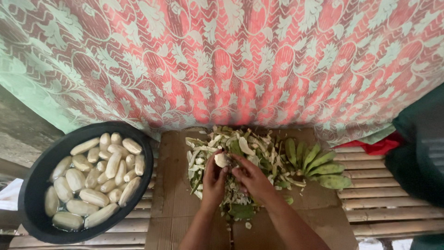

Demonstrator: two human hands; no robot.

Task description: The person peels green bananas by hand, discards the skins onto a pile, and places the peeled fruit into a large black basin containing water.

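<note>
Both forearms are coming in from the bottom edge, meeting over the middle of the cardboard sheet (171,203). Left hand (213,178) is closing its fingers around a pale, partly peeled banana (222,159), holding it up over the scraps. Right hand (252,178) is curling in against the same fruit at its near end; can't tell whether it is gripping a blade or just peel, the fingers are hiding it.

Progress, judging by the layout: mostly done. Black tub (27,194) at the left is sitting full of peeled white bananas (95,176) in water, a couple dozen or so. Peel heap (240,153) is piling up under and behind the hands. Left to do: the green bunch (317,164) lying just right of the heap, roughly half a dozen unpeeled, plus the one in hand.

Surface: flattened brown cardboard lying over a slatted bamboo platform (384,203), slats running left to right, tub resting on them beside the cardboard.

Beyond: a red and pale green floral cloth (240,60) is hanging as the backdrop, filling the top half. Dark green fabric (423,153) is intruding at the right edge, a scrap of red under it. Rough grey wall showing at far left.
</note>
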